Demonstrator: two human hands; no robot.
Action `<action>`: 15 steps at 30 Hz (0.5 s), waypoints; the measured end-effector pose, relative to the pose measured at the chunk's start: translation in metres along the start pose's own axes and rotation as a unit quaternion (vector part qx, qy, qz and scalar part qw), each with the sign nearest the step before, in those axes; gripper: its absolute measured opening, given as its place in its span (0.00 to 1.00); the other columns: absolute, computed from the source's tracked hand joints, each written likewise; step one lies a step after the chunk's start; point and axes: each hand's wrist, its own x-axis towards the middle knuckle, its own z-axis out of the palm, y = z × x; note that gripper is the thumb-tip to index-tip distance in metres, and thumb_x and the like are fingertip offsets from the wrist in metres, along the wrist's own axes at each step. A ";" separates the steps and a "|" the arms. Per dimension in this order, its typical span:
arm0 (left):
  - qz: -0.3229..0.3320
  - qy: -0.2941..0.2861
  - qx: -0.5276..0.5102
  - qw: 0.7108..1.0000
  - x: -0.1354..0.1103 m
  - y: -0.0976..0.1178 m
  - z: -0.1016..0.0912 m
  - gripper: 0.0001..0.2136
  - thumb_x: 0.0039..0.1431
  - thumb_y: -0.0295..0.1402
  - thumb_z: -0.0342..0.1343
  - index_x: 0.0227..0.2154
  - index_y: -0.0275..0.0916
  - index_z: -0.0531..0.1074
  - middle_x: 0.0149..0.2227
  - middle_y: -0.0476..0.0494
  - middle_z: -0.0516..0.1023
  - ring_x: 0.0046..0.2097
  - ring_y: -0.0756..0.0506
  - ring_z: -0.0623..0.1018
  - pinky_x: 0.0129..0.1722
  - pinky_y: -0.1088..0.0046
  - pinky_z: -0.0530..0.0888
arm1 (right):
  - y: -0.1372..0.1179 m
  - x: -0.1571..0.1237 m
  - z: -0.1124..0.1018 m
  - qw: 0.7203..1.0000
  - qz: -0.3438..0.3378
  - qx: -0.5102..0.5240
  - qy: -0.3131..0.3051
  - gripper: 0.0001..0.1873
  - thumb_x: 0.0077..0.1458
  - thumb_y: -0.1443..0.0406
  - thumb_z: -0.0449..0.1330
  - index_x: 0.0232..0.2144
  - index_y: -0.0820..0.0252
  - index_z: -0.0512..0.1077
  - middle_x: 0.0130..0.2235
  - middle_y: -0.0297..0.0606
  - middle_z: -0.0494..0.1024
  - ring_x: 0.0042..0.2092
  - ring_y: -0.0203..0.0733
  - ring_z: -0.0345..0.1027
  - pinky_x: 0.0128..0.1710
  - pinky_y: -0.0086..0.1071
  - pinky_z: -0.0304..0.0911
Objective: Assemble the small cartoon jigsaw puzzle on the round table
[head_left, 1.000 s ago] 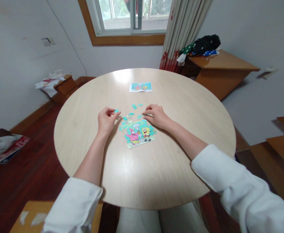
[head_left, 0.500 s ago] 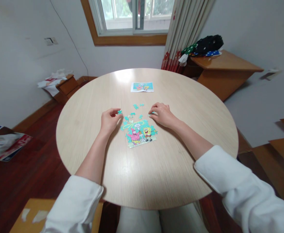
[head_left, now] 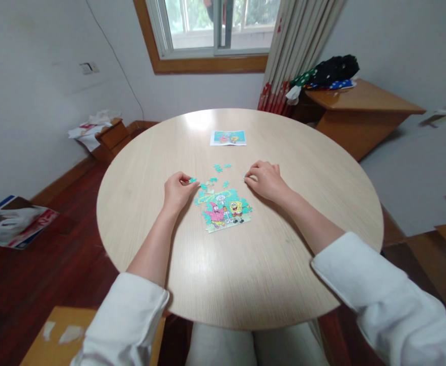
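A partly joined jigsaw puzzle [head_left: 228,211] with cartoon figures on turquoise lies on the round table [head_left: 245,274]. Loose turquoise puzzle pieces [head_left: 218,168] are scattered just beyond its upper edge. To the left, my left hand [head_left: 179,192] pinches a turquoise puzzle piece [head_left: 192,180] between thumb and fingers. My right hand [head_left: 266,181] is beyond the puzzle's upper right, its fingertips closed on a small puzzle piece [head_left: 244,177] that is mostly hidden. Farther back lies a printed picture sheet [head_left: 228,138] showing the same figures.
A wooden cabinet [head_left: 363,99] with dark dotted cloth [head_left: 333,71] on it stands at the back right. Papers lie on a small wooden stand [head_left: 112,134] at left. A plastic bag [head_left: 9,223] is on the floor. A wooden stool [head_left: 58,335] sits at lower left.
The whole view has shifted slightly to the right. My right hand has drawn a little away from the loose pieces, its fingertips closer together. My left hand still pinches its piece.
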 end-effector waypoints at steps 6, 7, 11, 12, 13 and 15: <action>-0.003 0.009 0.037 0.999 0.001 -0.005 0.002 0.09 0.40 0.35 0.65 0.22 0.39 0.70 0.26 0.49 0.72 0.33 0.46 0.72 0.35 0.69 0.67 | -0.025 0.010 0.006 0.996 -0.056 0.063 0.008 0.10 0.59 0.67 0.54 0.33 0.57 0.76 0.42 0.46 0.75 0.45 0.51 0.65 0.46 0.48 0.53; -0.001 0.011 0.040 0.999 0.001 -0.006 0.003 0.09 0.41 0.35 0.64 0.23 0.39 0.70 0.27 0.49 0.73 0.34 0.46 0.73 0.36 0.69 0.67 | -0.032 0.015 0.009 0.994 -0.080 0.075 -0.012 0.10 0.59 0.67 0.55 0.35 0.55 0.77 0.43 0.44 0.75 0.46 0.50 0.65 0.47 0.47 0.54; 0.004 0.016 0.048 0.999 0.001 -0.008 0.003 0.09 0.42 0.34 0.64 0.24 0.39 0.70 0.28 0.48 0.74 0.35 0.46 0.73 0.36 0.69 0.67 | -0.056 0.035 0.019 0.985 -0.138 0.074 -0.078 0.11 0.56 0.68 0.59 0.39 0.53 0.78 0.47 0.44 0.73 0.49 0.51 0.63 0.49 0.47 0.55; 0.003 0.016 0.051 0.999 0.001 -0.008 0.003 0.09 0.42 0.34 0.64 0.24 0.39 0.70 0.28 0.48 0.73 0.35 0.46 0.73 0.36 0.69 0.67 | -0.060 0.039 0.021 0.982 -0.148 0.066 -0.096 0.11 0.55 0.68 0.60 0.40 0.53 0.78 0.47 0.44 0.73 0.50 0.51 0.63 0.49 0.48 0.55; 0.001 0.017 0.053 0.998 0.001 -0.007 0.003 0.09 0.42 0.34 0.64 0.23 0.39 0.69 0.27 0.48 0.73 0.35 0.46 0.73 0.36 0.69 0.67 | -0.063 0.043 0.023 0.979 -0.157 0.057 -0.115 0.11 0.54 0.68 0.61 0.40 0.53 0.79 0.47 0.45 0.73 0.49 0.51 0.62 0.49 0.48 0.55; -0.003 0.018 0.059 0.998 0.001 -0.006 0.003 0.10 0.42 0.35 0.64 0.22 0.39 0.68 0.27 0.49 0.72 0.34 0.46 0.73 0.36 0.69 0.67 | -0.067 0.047 0.025 0.974 -0.168 0.044 -0.147 0.10 0.54 0.67 0.62 0.39 0.53 0.79 0.46 0.45 0.73 0.48 0.52 0.63 0.49 0.49 0.55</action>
